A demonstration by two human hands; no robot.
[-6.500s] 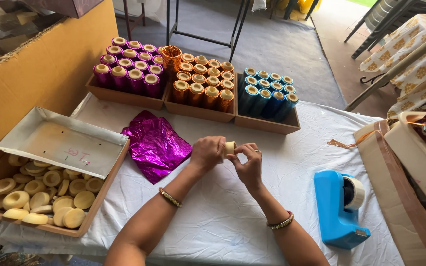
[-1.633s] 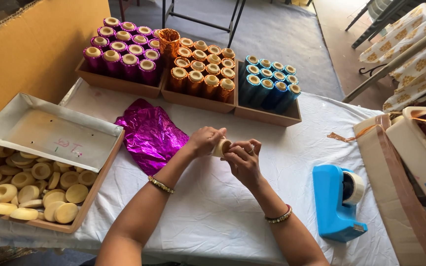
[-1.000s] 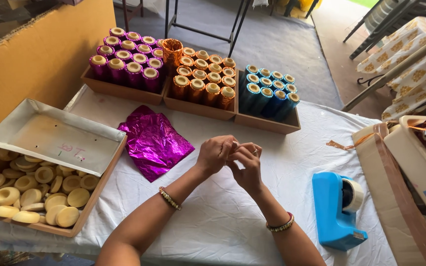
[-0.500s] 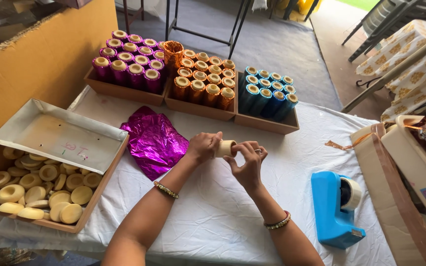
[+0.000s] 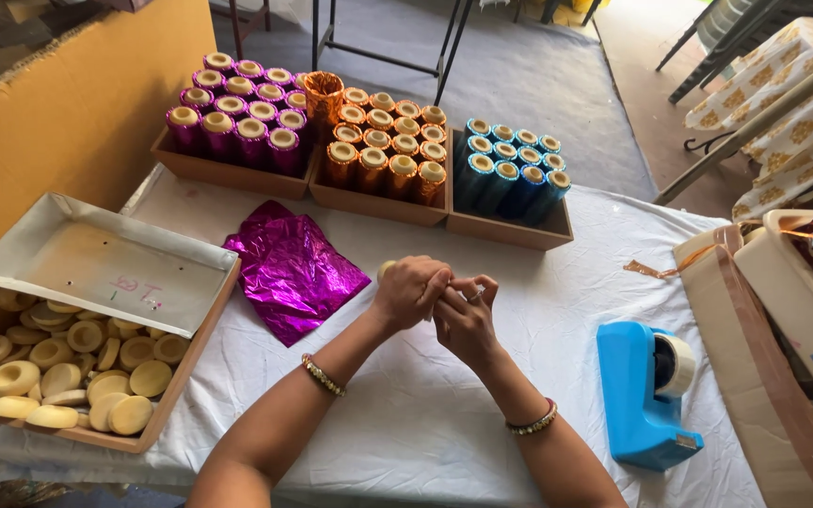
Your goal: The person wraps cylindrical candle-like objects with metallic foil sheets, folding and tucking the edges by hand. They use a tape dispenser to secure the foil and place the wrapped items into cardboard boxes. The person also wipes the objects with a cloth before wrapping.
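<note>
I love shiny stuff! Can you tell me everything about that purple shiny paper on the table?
The purple foil sheet is a crinkled, glossy magenta square that looks like thin metallic wrapping foil. It lies flat and loose on the white tablecloth, turned cornerwise like a diamond. Its left corner sits by the grey lid on the cardboard tray; its right edge lies near the left hand, which does not touch it. Nothing rests on it.

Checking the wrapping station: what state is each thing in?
left hand: closed round a pale cylinder
right hand: fingertips pinched beside it
purple foil sheet: unrolled, crinkled, lying flat
tape dispenser: loaded, untouched
tray of pale cylinders: unwrapped, partly under a lid
</note>
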